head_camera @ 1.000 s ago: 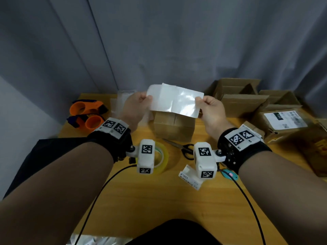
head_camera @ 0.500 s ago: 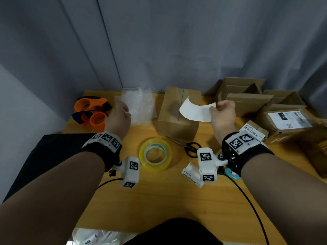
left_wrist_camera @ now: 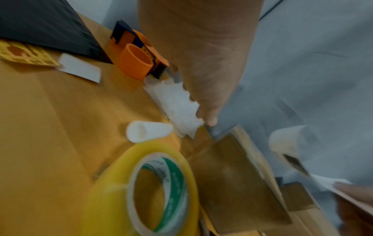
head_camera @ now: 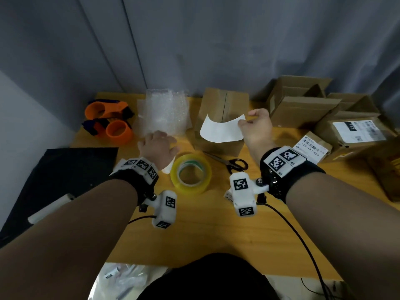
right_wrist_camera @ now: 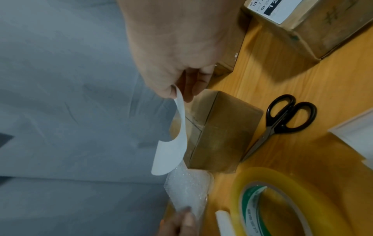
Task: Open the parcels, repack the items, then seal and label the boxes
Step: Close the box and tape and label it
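My right hand (head_camera: pixel 249 123) pinches one end of a white label sheet (head_camera: pixel 220 131) between thumb and finger. The sheet hangs curved over the front of a closed brown box (head_camera: pixel 223 100), and the right wrist view shows the label sheet (right_wrist_camera: pixel 171 151) dangling beside that box (right_wrist_camera: pixel 222 132). My left hand (head_camera: pixel 159 140) hovers low over the table with fingers stretched out and holds nothing. Its fingertips (left_wrist_camera: pixel 207 118) are at the edge of the bubble wrap (left_wrist_camera: pixel 177 103). A curled white strip (left_wrist_camera: pixel 148 131) lies by the yellow tape roll (head_camera: pixel 190 173).
Black scissors (head_camera: pixel 231 163) lie right of the tape roll. Two orange tape dispensers (head_camera: pixel 110 122) sit at the back left. Open cartons (head_camera: pixel 303 100) and labelled parcels (head_camera: pixel 355 131) crowd the right side. A black mat (head_camera: pixel 54 176) covers the left edge.
My left hand let go of the sheet and dropped down-left to the table near the bubble wrap. My right hand kept one end and lowered the sheet over the brown box.
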A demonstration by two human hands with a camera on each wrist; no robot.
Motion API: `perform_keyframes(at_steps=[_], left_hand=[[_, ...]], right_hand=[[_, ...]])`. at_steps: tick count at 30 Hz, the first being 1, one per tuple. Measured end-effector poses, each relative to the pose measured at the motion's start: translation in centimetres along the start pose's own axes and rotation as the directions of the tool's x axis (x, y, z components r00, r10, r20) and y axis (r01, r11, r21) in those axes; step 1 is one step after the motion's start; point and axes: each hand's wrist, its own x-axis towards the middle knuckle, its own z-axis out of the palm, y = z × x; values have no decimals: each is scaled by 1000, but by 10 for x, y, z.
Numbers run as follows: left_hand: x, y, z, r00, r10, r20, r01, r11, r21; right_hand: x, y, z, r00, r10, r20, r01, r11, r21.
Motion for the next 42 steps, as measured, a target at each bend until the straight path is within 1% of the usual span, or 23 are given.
perform_keyframes(at_steps=[1, 2, 3, 4, 5, 7, 9, 10, 11, 12, 13, 15, 16, 17, 19, 21, 22, 25, 29, 31, 35, 38, 42], left_hand=[[0, 6, -5, 993, 12, -116, -21, 997, -78], [1, 13, -13, 965, 30, -261, -74, 985, -158], [1, 21, -21, 912, 65, -404, -154, 969, -192], [2, 30, -29, 850, 128, -511, -239, 958, -158], [4, 38, -37, 797, 224, -560, -322, 943, -82], [9, 53, -48, 735, 463, -496, -484, 870, 95], [14, 62, -53, 659, 663, -356, -615, 747, 253], [16, 67, -53, 605, 732, -313, -655, 681, 326], [18, 72, -52, 560, 768, -311, -672, 640, 372], [20, 76, -54, 546, 768, -335, -676, 640, 365], [21, 80, -55, 582, 732, -354, -676, 677, 290], [24, 83, -55, 724, 582, -369, -630, 777, -11], [27, 84, -55, 779, 509, -367, -595, 784, -176], [31, 86, -55, 799, 458, -390, -584, 747, -317], [39, 87, -58, 820, 409, -400, -572, 614, -545], [48, 92, -60, 859, 421, -291, -485, 489, -725], [52, 95, -64, 879, 417, -232, -424, 460, -780], [69, 97, -65, 924, 371, -92, -267, 456, -849], [87, 97, -59, 964, 258, 59, -70, 464, -883], [97, 97, -53, 975, 195, 110, -9, 523, -852], [114, 95, -40, 984, 107, 142, 51, 592, -804], [122, 97, -34, 986, 76, 146, 64, 639, -766], [131, 101, -28, 988, 105, 117, 19, 660, -751]], right_hand=[[1, 0, 2, 1000, 6, -9, -6, 1000, -15], [2, -1, 3, 1000, 10, -18, -11, 1000, -29], [4, -1, 4, 999, 15, -31, -16, 999, -45], [6, -2, 5, 999, 17, -44, -20, 998, -58], [7, -4, 5, 998, 21, -55, -25, 997, -69], [9, -10, 7, 998, 24, -60, -29, 996, -79], [12, -15, 8, 999, 7, -50, -10, 998, -66], [12, -18, 8, 999, -2, -46, 0, 999, -54], [12, -21, 6, 999, -5, -45, 3, 999, -45], [13, -24, 3, 999, 7, -41, -7, 1000, -22], [14, -26, 0, 999, 36, -31, -35, 999, 27], [17, -30, -9, 993, 111, 33, -115, 976, 184], [19, -30, -15, 989, 119, 92, -138, 958, 251], [21, -31, -20, 982, 96, 161, -142, 941, 308], [24, -31, -27, 947, 33, 320, -165, 905, 393], [29, -29, -32, 890, 19, 456, -229, 882, 411], [34, -28, -32, 872, 24, 489, -251, 879, 405], [49, -22, -27, 856, 33, 516, -270, 880, 391], [69, -18, -9, 920, 5, 392, -143, 935, 324], [76, -18, 4, 934, -14, 358, -84, 962, 258], [90, -11, 25, 943, -39, 331, -6, 991, 131], [96, -2, 34, 944, -4, 329, -18, 998, 63], [103, 5, 39, 942, 29, 334, -35, 999, 13]])
